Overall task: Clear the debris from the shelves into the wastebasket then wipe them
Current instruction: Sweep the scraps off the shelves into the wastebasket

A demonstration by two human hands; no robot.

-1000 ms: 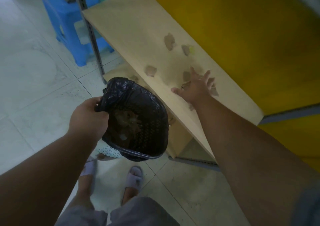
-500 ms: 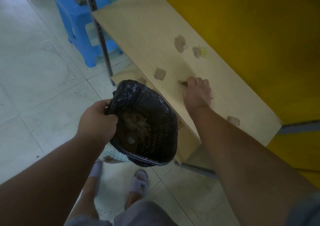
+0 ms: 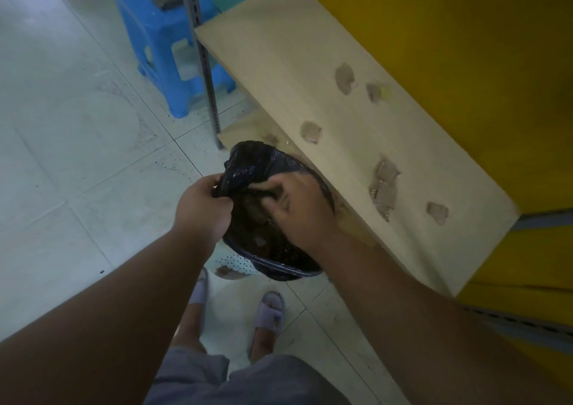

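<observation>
Left hand (image 3: 203, 209) pinches the black-lined mesh wastebasket (image 3: 279, 249); right hand (image 3: 297, 206), contents unclear, should release deep inside, at the beige shelf's (image 3: 279, 63) seven o'clock.

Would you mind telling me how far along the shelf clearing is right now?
Partly done. Scraps already lie inside the wastebasket, which the left hand holds by its black liner. In hand: the right hand is over the basket mouth, apparently dropping a load. Left: several cardboard scraps remain on the shelf, and no wiping cloth is in view, so wiping looks unstarted.
</observation>
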